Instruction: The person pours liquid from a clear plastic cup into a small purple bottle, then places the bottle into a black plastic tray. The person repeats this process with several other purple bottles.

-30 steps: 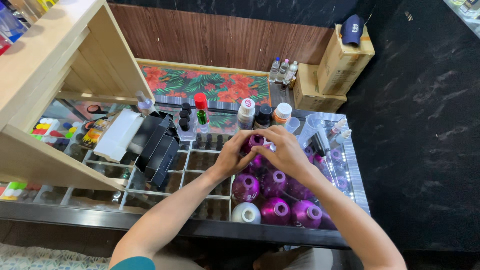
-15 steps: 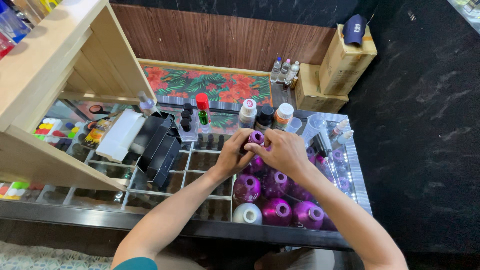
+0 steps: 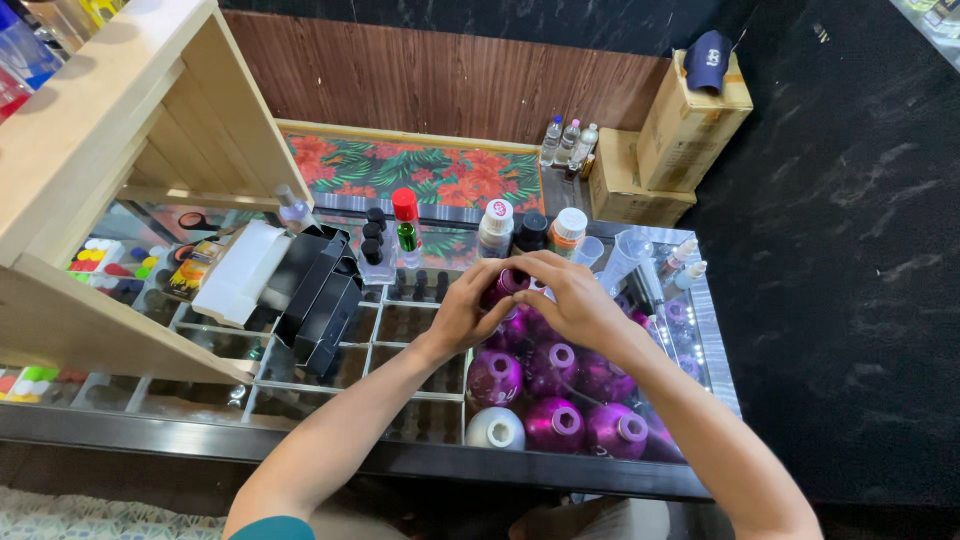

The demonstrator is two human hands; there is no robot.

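Observation:
Both my hands meet over a shiny purple bottle standing on the glass counter. My left hand wraps its side from the left. My right hand covers its top and right side, hiding most of it. Just in front of my hands stand several more round purple bottles and one white bottle, grouped at the counter's near right.
Black boxes and a white box lie left of my hands. Small capped bottles and a red-capped one stand behind. A wooden shelf unit fills the left; cardboard boxes sit far right.
My hands have stayed on the purple bottle, shifting only slightly over it. The view has barely moved.

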